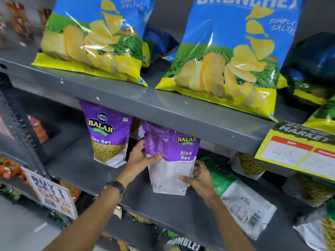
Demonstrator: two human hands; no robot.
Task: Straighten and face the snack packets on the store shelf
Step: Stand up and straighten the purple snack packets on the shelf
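A purple and white Aloo Sev packet (170, 158) stands on the middle grey shelf (101, 174), its back side turned toward me. My left hand (140, 159) grips its left edge, thumb across the front. My right hand (197, 178) holds its lower right corner. To its left a second Aloo Sev packet (108, 136) stands upright, front facing out. A green and white packet (241, 196) lies flat on its face to the right, barcode up. Behind the held packet the shelf is dark and hidden.
Two big blue and yellow chip bags (94, 38) (233, 57) stand on the upper shelf (181, 109). More sev packets (252, 165) sit at the right under a yellow price tag (297, 151). A promo sign (52, 194) hangs at the lower left.
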